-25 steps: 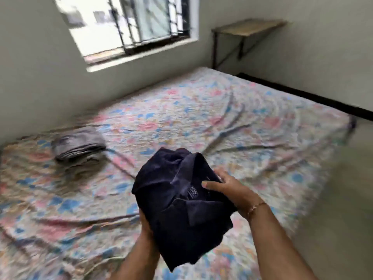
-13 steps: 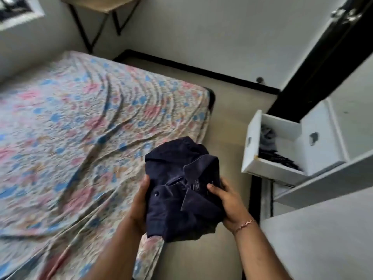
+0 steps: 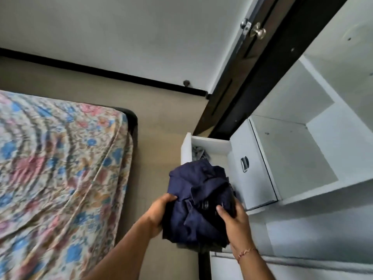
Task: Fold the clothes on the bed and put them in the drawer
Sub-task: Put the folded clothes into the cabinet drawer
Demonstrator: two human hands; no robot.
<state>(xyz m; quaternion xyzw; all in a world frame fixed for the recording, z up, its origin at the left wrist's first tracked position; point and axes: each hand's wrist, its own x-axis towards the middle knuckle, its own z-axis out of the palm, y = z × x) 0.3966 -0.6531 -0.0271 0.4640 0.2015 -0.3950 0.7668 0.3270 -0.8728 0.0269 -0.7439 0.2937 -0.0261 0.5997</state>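
Observation:
A folded navy collared shirt (image 3: 196,201) is held between both hands over the near part of the open white drawer (image 3: 186,147). My left hand (image 3: 158,213) grips its left side, thumb on top. My right hand (image 3: 235,221) grips its right side, thumb on the collar. Grey and dark clothes (image 3: 198,154) lie inside the drawer at its far end. The bed (image 3: 60,168) with a floral sheet fills the left.
The drawer sticks out of a white wardrobe (image 3: 302,150) with bare shelves on the right. A dark door (image 3: 252,81) with a round knob stands behind it. A strip of beige floor (image 3: 161,122) runs between the bed and the drawer.
The view has swung right from the bed to the wardrobe. Both hands have carried the navy shirt from above the bed edge to over the open drawer.

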